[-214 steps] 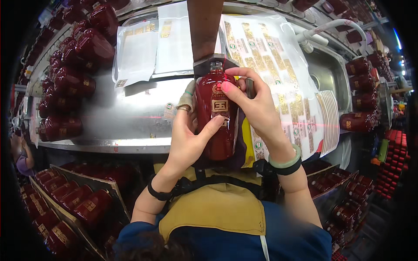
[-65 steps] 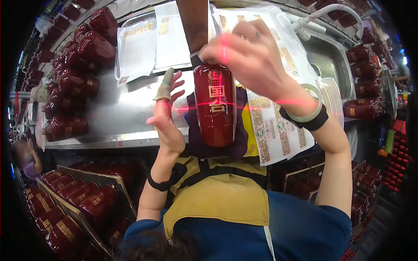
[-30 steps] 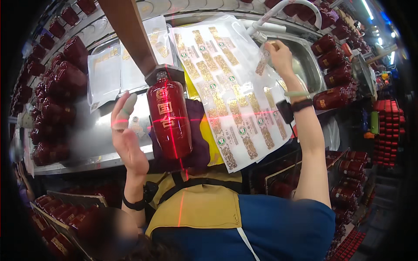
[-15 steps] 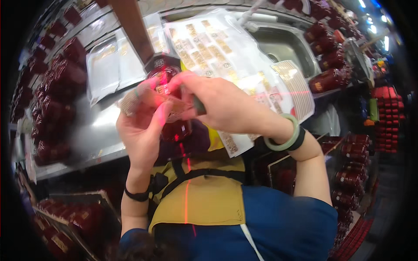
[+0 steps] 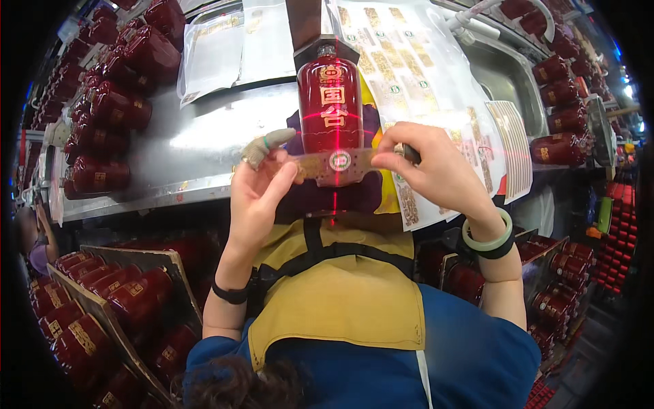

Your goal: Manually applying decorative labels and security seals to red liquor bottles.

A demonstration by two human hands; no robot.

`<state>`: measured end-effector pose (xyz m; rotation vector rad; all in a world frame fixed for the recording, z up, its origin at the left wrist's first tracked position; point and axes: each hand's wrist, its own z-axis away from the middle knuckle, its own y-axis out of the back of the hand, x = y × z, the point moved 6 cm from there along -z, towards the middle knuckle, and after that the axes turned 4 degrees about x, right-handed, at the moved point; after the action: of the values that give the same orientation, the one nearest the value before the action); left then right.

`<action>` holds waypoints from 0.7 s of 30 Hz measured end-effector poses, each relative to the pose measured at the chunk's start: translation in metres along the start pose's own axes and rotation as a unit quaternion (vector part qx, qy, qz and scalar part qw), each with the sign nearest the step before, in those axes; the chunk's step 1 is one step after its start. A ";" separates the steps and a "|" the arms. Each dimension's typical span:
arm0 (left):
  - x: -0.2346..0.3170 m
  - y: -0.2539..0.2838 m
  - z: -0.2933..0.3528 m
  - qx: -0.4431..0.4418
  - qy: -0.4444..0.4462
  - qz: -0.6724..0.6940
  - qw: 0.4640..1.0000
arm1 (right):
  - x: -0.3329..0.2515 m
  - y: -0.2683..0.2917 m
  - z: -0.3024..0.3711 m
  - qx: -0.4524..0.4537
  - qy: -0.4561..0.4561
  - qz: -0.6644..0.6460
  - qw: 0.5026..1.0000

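A dark red glass bottle [image 5: 330, 88] with gold markings lies with its neck pointing away, against a dark angled holder [image 5: 346, 49]. Across its lower part stretches a thin, translucent decal strip [image 5: 315, 165] with gold patches and a round green-and-white emblem. My left hand [image 5: 253, 198] pinches the strip's left end between thumb and fingers; its raised finger wears a grey finger cot [image 5: 279, 138]. The right end is pinched by my right hand [image 5: 436, 163], which also has a small dark object [image 5: 411, 153] tucked in its fingers. Purple cloth [image 5: 300, 198] lies beneath the bottle.
White decal sheets [image 5: 436, 112] cover the worktop to the right, beside a metal sink [image 5: 501, 68]. A shallow white tray [image 5: 211, 58] stands at the far left. Red bottles [image 5: 121, 105] crowd the left side, and crates of bottles [image 5: 139, 300] flank me below.
My hands have moved apart, drawing the decal strip out straight between them over the bottle's lower part. The view has shifted, and the bottle's front now shows.
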<state>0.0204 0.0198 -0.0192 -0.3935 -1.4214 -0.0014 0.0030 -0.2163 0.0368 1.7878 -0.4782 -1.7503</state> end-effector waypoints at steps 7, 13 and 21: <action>-0.022 0.000 -0.028 0.019 -0.003 0.004 1.000 | 0.022 -0.016 -0.018 0.039 -0.042 -0.003 0.998; -0.022 0.005 -0.029 0.036 0.053 0.092 0.994 | 0.028 -0.020 -0.017 0.030 -0.059 -0.073 0.995; -0.035 0.008 -0.034 0.050 0.042 0.049 0.997 | 0.048 -0.031 -0.016 0.050 -0.087 -0.132 0.986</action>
<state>0.0498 0.0103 -0.0580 -0.3758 -1.3119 0.1323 0.0180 -0.2200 -0.0204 1.8447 -0.4207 -2.1119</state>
